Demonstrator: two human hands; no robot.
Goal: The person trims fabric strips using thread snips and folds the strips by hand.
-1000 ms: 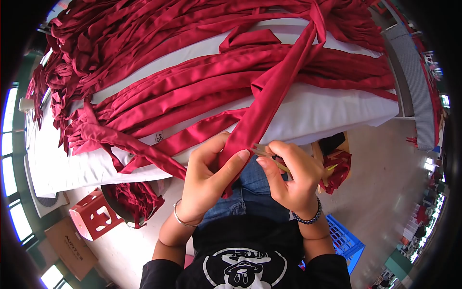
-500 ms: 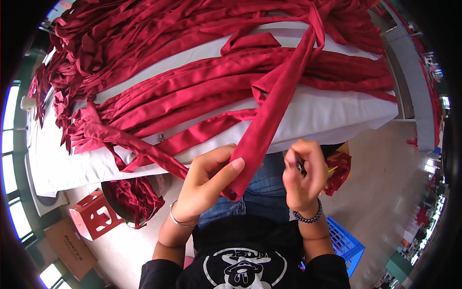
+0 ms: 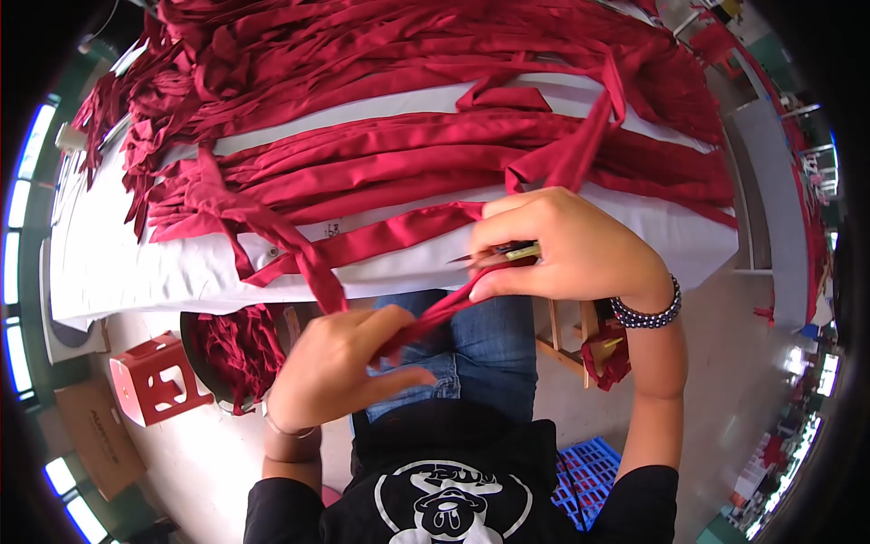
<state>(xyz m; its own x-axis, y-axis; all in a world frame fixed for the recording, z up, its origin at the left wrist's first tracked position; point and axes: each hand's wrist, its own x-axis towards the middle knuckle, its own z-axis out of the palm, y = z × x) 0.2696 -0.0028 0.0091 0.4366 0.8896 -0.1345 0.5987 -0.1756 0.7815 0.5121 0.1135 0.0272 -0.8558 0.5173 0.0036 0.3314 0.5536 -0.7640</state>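
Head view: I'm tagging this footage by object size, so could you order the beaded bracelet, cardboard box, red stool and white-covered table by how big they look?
1. White-covered table
2. Red stool and cardboard box: they look alike, so I won't rank them.
3. Beaded bracelet

Textile workshop: heaps of red strips (image 3: 381,56)
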